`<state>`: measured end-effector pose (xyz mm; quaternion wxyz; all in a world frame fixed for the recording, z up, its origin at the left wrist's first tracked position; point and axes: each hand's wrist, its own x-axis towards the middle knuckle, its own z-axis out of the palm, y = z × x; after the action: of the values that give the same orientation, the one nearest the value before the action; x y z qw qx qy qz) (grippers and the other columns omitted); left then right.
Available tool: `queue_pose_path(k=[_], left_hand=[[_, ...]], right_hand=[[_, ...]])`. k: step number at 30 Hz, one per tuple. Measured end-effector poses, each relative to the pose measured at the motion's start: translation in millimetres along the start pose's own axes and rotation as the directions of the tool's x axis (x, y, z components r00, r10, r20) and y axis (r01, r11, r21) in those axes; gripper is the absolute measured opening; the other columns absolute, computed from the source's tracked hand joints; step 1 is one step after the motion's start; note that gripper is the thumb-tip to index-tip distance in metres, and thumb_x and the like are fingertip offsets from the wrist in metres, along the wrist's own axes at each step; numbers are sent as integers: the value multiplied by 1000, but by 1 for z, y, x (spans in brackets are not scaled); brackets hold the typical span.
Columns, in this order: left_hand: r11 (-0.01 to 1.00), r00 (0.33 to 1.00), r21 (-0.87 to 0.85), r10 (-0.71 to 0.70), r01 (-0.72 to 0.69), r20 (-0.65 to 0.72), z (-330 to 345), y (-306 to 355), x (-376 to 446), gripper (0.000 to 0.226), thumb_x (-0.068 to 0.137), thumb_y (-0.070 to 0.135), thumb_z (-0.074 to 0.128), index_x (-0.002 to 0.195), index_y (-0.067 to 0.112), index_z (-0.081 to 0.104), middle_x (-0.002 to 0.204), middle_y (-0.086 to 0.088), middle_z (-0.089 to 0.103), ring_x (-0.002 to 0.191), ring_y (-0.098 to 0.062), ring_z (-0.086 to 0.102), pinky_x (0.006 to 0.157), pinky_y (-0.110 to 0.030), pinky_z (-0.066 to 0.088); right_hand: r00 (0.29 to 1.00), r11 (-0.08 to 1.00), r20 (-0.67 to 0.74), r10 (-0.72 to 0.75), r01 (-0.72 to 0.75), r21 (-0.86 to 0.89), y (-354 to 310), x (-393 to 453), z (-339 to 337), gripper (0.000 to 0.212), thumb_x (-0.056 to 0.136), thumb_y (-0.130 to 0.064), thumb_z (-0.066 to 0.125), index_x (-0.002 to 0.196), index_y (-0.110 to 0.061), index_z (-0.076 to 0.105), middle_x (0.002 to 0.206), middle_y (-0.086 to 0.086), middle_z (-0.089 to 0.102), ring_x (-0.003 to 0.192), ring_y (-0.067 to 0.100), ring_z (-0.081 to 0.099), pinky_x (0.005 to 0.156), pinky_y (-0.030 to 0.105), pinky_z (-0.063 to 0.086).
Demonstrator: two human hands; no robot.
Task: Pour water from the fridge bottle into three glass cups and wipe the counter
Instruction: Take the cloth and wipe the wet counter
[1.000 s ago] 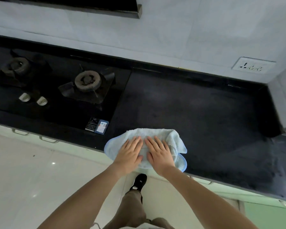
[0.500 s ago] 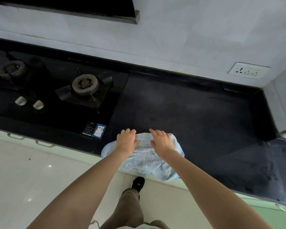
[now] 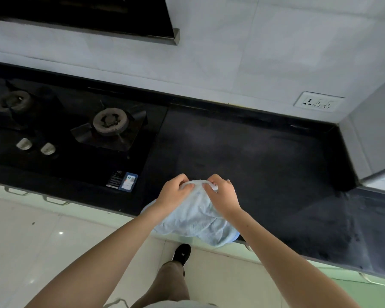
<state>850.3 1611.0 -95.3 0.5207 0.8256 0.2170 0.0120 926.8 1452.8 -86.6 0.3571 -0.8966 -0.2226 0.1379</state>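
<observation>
A light blue towel [image 3: 196, 221] lies on the black counter [image 3: 265, 165], near its front edge, with its lower part hanging over that edge. My left hand [image 3: 172, 192] pinches the towel's far edge on the left. Beside it, my right hand [image 3: 222, 192] grips the same far edge, which is bunched and lifted between the two hands. No bottle or glass cups are in view.
A black gas hob [image 3: 76, 134] with two burners and two knobs takes up the counter's left part. A wall socket [image 3: 318, 104] sits at the back right. A grey wall corner [image 3: 369, 134] juts in at the right. A range hood [image 3: 82, 16] hangs above.
Both hands went from lying flat on the towel to its far edge, where the fingers curled and gathered the cloth. The towel has slid toward the counter's front edge and now hangs over it.
</observation>
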Motion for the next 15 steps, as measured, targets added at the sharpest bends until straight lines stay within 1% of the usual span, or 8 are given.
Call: queue_pose_path(k=[1, 2, 4, 7, 9, 11, 13, 15], left_hand=[[1000, 1000, -19, 22, -22, 9, -2, 6, -1, 22, 89, 30, 59, 71, 22, 50, 60, 13, 49, 56, 1, 44, 55, -17, 37], [998, 999, -39, 46, -45, 13, -5, 13, -2, 23, 89, 29, 59, 70, 24, 50, 60, 15, 49, 56, 2, 44, 56, -16, 38], [993, 996, -68, 93, -92, 12, -10, 30, -3, 23, 90, 27, 60, 69, 25, 50, 61, 16, 51, 58, 3, 45, 58, -15, 38], [980, 988, -132, 154, -150, 21, -18, 59, 0, 19, 91, 26, 60, 74, 19, 54, 68, 11, 54, 66, -3, 50, 63, -19, 40], [964, 977, -175, 210, -201, 34, -23, 80, 4, 17, 91, 24, 60, 77, 16, 56, 71, 3, 55, 69, -8, 52, 65, -26, 42], [947, 964, -201, 262, -249, 44, -27, 101, 11, 16, 92, 21, 61, 78, 14, 57, 71, 0, 56, 69, -10, 52, 66, -28, 43], [931, 948, -213, 315, -297, 53, -30, 121, 19, 16, 92, 20, 61, 78, 13, 57, 71, -1, 56, 69, -11, 52, 65, -28, 43], [911, 927, -226, 369, -346, 68, -33, 139, 29, 16, 93, 20, 61, 78, 16, 57, 70, 2, 57, 69, -10, 53, 64, -26, 43]], right_hand=[[1000, 996, 6, 20, -20, 86, -3, -1, -6, 10, 94, -25, 56, 85, -24, 52, 70, -4, 57, 76, 0, 51, 95, 37, 38], [999, 987, 13, 29, -31, 157, -8, -1, -12, 11, 93, -27, 56, 83, -27, 52, 71, -6, 58, 75, 4, 53, 87, 34, 42], [1000, 970, 3, 28, -28, 242, -17, -1, -28, 13, 92, -29, 56, 80, -32, 52, 73, -7, 58, 73, 9, 54, 70, 30, 46], [999, 946, -47, -20, 34, 322, -28, -2, -53, 16, 93, -26, 56, 78, -32, 52, 72, -14, 56, 63, 1, 50, 55, 17, 41], [995, 926, -87, -38, 68, 372, -37, -2, -69, 17, 94, -24, 56, 79, -31, 53, 69, -18, 54, 61, -2, 48, 55, 13, 40], [990, 901, -132, -39, 92, 425, -46, -1, -85, 13, 95, -23, 57, 82, -22, 55, 68, -16, 53, 61, -2, 46, 56, 13, 41], [984, 882, -175, -37, 115, 458, -55, 1, -103, 13, 95, -22, 57, 86, -13, 56, 70, -11, 52, 63, 0, 45, 57, 13, 40], [976, 870, -214, -41, 140, 473, -65, 4, -121, 14, 96, -21, 56, 87, -10, 55, 72, -7, 51, 64, 3, 43, 57, 13, 39]])
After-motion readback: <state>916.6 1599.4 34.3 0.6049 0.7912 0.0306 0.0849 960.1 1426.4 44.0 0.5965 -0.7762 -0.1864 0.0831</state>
